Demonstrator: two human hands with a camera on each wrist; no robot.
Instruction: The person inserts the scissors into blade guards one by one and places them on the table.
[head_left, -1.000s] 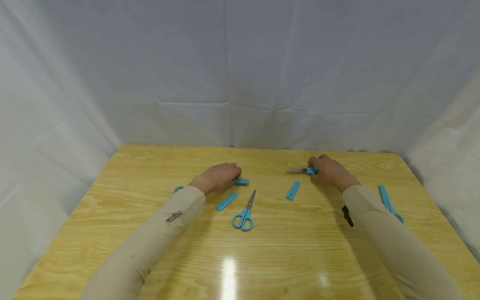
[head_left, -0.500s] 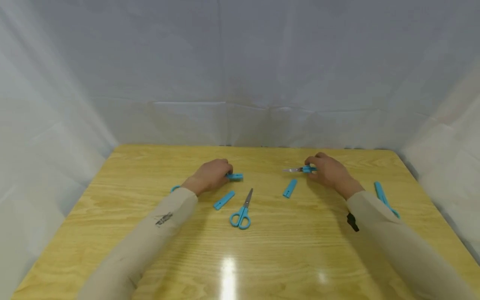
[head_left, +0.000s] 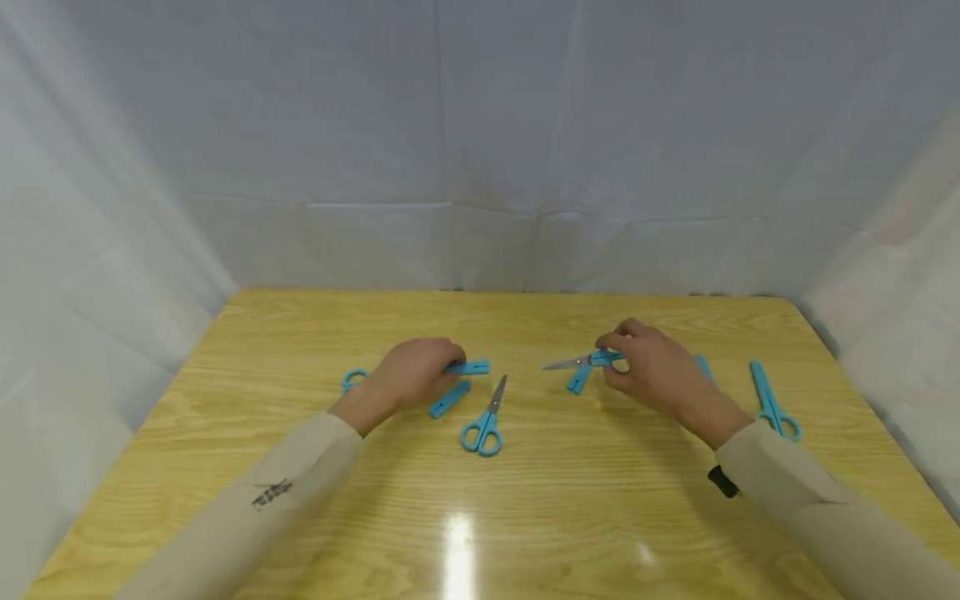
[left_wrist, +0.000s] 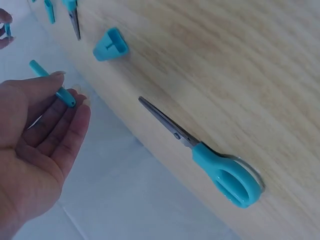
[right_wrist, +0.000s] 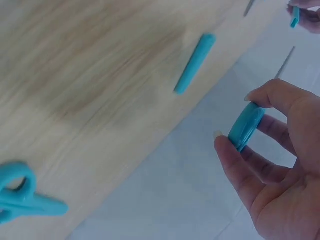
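Left hand (head_left: pixel 411 374): pinching a slim light-blue plastic blade cover (head_left: pixel 472 367), left of centre. Right hand (head_left: pixel 658 372): pinching metal-bladed scissors with light-blue plastic handles (head_left: pixel 582 362), right of centre, points leftward. Change: right hand and scissors sit nearer and further left than a moment ago. Judged effect: narrower gap to the cover, blades still unsheathed.

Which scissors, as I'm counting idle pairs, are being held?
The pair in the right hand, bare blades pointing left; the other visible scissors lie on the table.
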